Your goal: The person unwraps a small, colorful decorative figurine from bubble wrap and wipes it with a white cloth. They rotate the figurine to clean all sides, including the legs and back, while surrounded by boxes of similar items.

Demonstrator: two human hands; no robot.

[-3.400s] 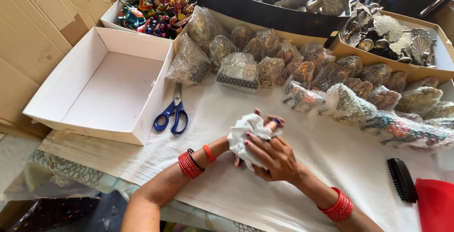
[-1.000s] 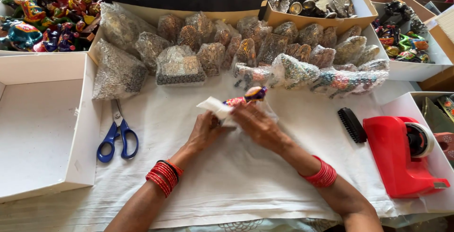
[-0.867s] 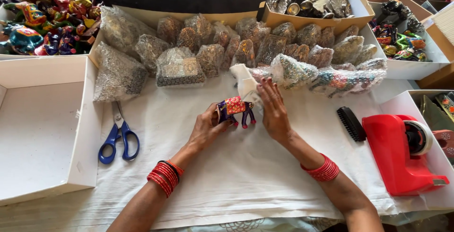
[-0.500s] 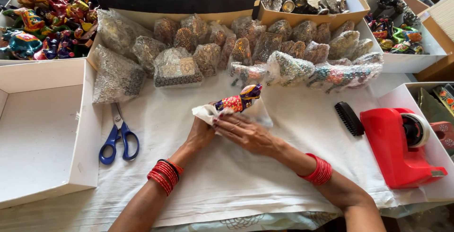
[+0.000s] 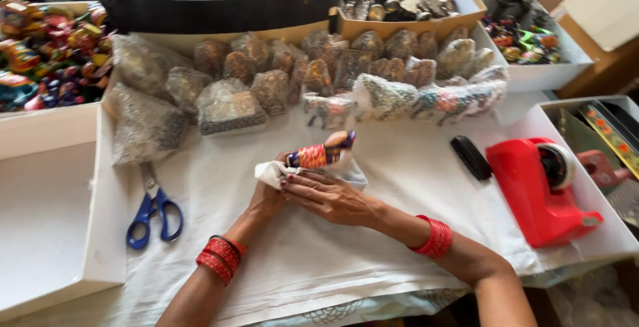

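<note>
A white cloth point(image 5: 373, 234) covered the table w/ an open white box point(image 5: 46, 220) at the far left edge. Behind the work area sat a row of bubble-wrapped figurines point(image 5: 306, 87), approx. spanning the cloth's width. A red tape dispenser point(image 5: 539, 187) stood at right, w/ a black brush point(image 5: 470, 157) just beside it. Blue-handled scissors point(image 5: 152, 210) lay left of the hands, near the box. Center: right hand point(image 5: 329, 197) lay flat, fingers extended, pressing on white tissue paper point(image 5: 276, 170). Left hand point(image 5: 266, 197) was mostly hidden under the right; it seemed curled round the tissue from below, but grip can't be told for sure. Painted animal figurine point(image 5: 323, 154), multi-coloured, stuck out of the tissue, tilted up-right, above the right hand's fingers.
</note>
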